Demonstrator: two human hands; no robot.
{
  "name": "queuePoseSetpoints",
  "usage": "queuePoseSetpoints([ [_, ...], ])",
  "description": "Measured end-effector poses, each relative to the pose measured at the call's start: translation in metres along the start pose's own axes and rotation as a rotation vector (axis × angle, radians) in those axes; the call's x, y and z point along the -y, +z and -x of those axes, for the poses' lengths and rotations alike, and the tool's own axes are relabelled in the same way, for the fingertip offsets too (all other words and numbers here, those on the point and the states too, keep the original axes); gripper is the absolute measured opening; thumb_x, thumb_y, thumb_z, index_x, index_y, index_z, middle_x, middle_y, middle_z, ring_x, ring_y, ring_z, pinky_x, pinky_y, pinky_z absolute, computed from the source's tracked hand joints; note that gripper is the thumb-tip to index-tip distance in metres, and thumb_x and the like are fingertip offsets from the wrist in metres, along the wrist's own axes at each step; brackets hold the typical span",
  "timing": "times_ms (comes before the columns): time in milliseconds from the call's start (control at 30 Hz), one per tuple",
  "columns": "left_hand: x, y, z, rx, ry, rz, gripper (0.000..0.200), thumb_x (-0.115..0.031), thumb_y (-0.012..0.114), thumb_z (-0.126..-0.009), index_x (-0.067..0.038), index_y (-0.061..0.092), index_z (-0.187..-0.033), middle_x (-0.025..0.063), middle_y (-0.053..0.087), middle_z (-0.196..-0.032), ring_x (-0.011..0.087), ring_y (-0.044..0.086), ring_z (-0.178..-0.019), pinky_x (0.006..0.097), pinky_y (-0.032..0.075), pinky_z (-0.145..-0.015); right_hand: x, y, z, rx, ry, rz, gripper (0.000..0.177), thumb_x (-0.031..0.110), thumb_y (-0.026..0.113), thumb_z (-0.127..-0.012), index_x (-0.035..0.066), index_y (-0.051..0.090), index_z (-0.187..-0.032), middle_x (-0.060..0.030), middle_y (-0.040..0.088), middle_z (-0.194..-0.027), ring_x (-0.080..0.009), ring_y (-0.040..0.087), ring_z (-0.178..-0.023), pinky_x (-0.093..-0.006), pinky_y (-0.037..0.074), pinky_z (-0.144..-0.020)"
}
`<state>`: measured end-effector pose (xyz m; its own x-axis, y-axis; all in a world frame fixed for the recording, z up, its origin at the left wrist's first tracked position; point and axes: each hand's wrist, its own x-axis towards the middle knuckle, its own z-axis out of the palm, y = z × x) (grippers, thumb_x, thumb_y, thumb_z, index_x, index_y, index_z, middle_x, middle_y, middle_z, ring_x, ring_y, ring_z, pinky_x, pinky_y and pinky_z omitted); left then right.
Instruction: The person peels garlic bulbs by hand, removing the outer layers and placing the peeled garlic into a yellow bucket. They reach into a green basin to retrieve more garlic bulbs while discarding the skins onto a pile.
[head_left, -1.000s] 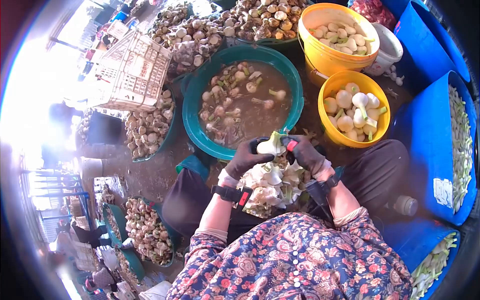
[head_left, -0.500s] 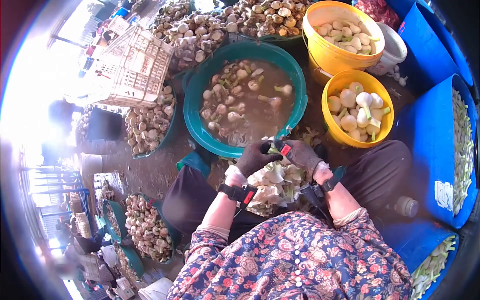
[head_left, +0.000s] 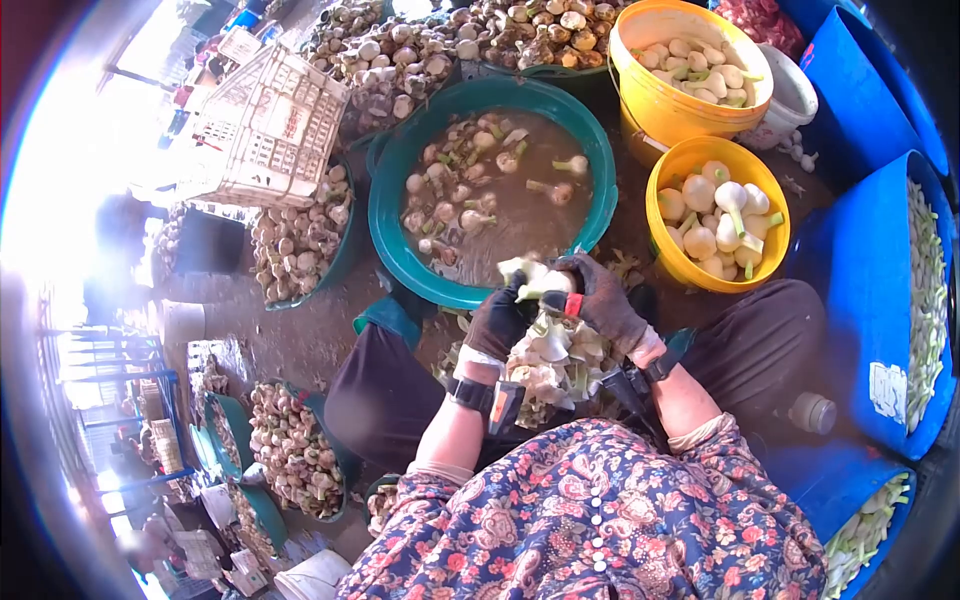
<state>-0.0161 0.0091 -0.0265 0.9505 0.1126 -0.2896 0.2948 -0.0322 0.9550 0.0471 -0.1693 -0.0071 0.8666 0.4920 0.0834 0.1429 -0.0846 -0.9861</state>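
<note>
A white garlic bulb [head_left: 551, 285] is held between my two gloved hands, over the near rim of a green tub [head_left: 385, 235]. My left hand [head_left: 499, 322] is closed at its stem side, where a pale flap of peel [head_left: 517, 268] sticks up. My right hand [head_left: 603, 303] wraps the bulb from the right; a small red piece shows by its thumb. Below both hands lies a heap of peeled garlic skins [head_left: 556, 362] between my knees. Brown water in the tub carries several unpeeled garlic bulbs [head_left: 445, 212].
Right of the tub stands a yellow bucket [head_left: 668, 257] of peeled bulbs, with a larger yellow bucket [head_left: 640, 85] behind it. Blue bins [head_left: 850, 260] line the right side. A white crate [head_left: 270, 130] and tubs of unpeeled garlic [head_left: 295, 455] are at left.
The bulb has turned and now shows more of its white side, with a peel flap standing up at left. My left hand has shifted slightly, and bulbs in the water have drifted.
</note>
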Motion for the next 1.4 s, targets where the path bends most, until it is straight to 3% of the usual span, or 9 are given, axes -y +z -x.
queuePoseSetpoints([
  [67,0.019,-0.004,0.005,-0.076,0.047,-0.313,0.021,-0.01,0.048,-0.094,0.002,0.056,-0.109,0.0055,0.06,-0.1,0.0111,0.058,-0.087,0.0239,0.051,-0.071,-0.013,0.009,0.003,0.033,0.189,-0.476,0.039,0.026,0.076,-0.07,0.005,0.061,-0.1,-0.0133,0.06,-0.101,-0.0304,0.059,-0.091,-0.0346,0.048,-0.08],
  [233,0.007,-0.006,0.003,-0.127,-0.226,0.343,0.023,-0.016,0.052,-0.093,0.0,0.057,-0.109,0.0043,0.06,-0.098,0.0103,0.058,-0.084,0.0249,0.051,-0.07,-0.001,0.005,0.001,0.003,-0.419,0.499,0.024,0.009,0.067,-0.071,0.006,0.064,-0.094,-0.012,0.06,-0.099,-0.0292,0.057,-0.09,-0.0354,0.045,-0.081],
  [500,-0.035,-0.028,0.044,0.078,0.359,-0.254,0.023,-0.021,0.068,-0.082,-0.003,0.058,-0.093,-0.0001,0.059,-0.084,0.0083,0.055,-0.074,0.0239,0.044,-0.065,-0.086,0.003,-0.006,-0.2,0.739,-0.849,0.029,0.032,0.057,-0.089,0.006,0.062,-0.1,-0.0026,0.064,-0.091,-0.0128,0.059,-0.082,-0.0268,0.047,-0.073],
  [600,-0.073,-0.042,0.055,0.46,-0.065,0.365,0.042,-0.023,0.075,-0.075,0.001,0.056,-0.105,0.0033,0.061,-0.091,0.01,0.057,-0.083,0.027,0.048,-0.071,-0.096,-0.006,-0.007,-0.255,0.702,-1.171,0.033,0.034,0.056,-0.089,0.006,0.06,-0.106,-0.0043,0.063,-0.099,-0.0137,0.059,-0.085,-0.0264,0.048,-0.076],
  [733,-0.064,-0.031,0.032,0.35,-0.091,-0.1,0.056,-0.015,0.073,-0.076,0.004,0.05,-0.123,0.0066,0.059,-0.109,0.0133,0.055,-0.098,0.0259,0.047,-0.082,-0.05,0.002,-0.008,-0.074,0.529,-0.996,0.027,0.033,0.052,-0.091,0.009,0.063,-0.088,0.0044,0.055,-0.075,-0.0062,0.049,-0.064,-0.0194,0.041,-0.054],
  [1033,-0.039,0.008,0.017,0.014,-0.077,0.206,0.023,-0.023,0.066,-0.084,0.0,0.064,-0.087,0.0037,0.061,-0.077,0.0089,0.055,-0.067,0.0221,0.045,-0.058,-0.043,0.002,0.0,0.134,0.073,-0.082,0.023,0.028,0.056,-0.087,0.007,0.062,-0.094,-0.0032,0.062,-0.094,-0.0101,0.057,-0.085,-0.0267,0.048,-0.08],
  [1167,-0.077,0.003,0.044,0.202,0.024,0.368,0.025,-0.021,0.067,-0.081,0.0,0.058,-0.071,0.0079,0.057,-0.068,0.0172,0.052,-0.057,0.0264,0.044,-0.055,-0.084,0.001,-0.013,-0.006,0.733,-1.512,0.012,0.014,0.057,-0.085,0.008,0.061,-0.096,-0.0026,0.063,-0.094,-0.0138,0.059,-0.087,-0.0277,0.049,-0.081],
  [1233,-0.092,-0.018,0.05,0.418,0.103,0.47,0.033,-0.03,0.071,-0.076,0.0,0.06,-0.071,0.0099,0.059,-0.07,0.0187,0.051,-0.056,0.0301,0.043,-0.056,-0.104,0.001,-0.005,-0.017,0.223,-0.799,0.033,0.035,0.056,-0.086,0.006,0.059,-0.102,-0.0085,0.064,-0.098,-0.0228,0.062,-0.087,-0.0385,0.051,-0.081],
  [1400,-0.082,-0.041,0.011,0.425,-0.219,-0.151,0.044,-0.024,0.074,-0.076,0.003,0.059,-0.107,0.0073,0.063,-0.096,0.0129,0.057,-0.089,0.0264,0.047,-0.076,-0.054,-0.011,-0.017,-0.117,0.655,-1.482,0.04,0.037,0.054,-0.087,0.004,0.057,-0.11,-0.0097,0.063,-0.103,-0.0239,0.06,-0.094,-0.0384,0.049,-0.085],
])
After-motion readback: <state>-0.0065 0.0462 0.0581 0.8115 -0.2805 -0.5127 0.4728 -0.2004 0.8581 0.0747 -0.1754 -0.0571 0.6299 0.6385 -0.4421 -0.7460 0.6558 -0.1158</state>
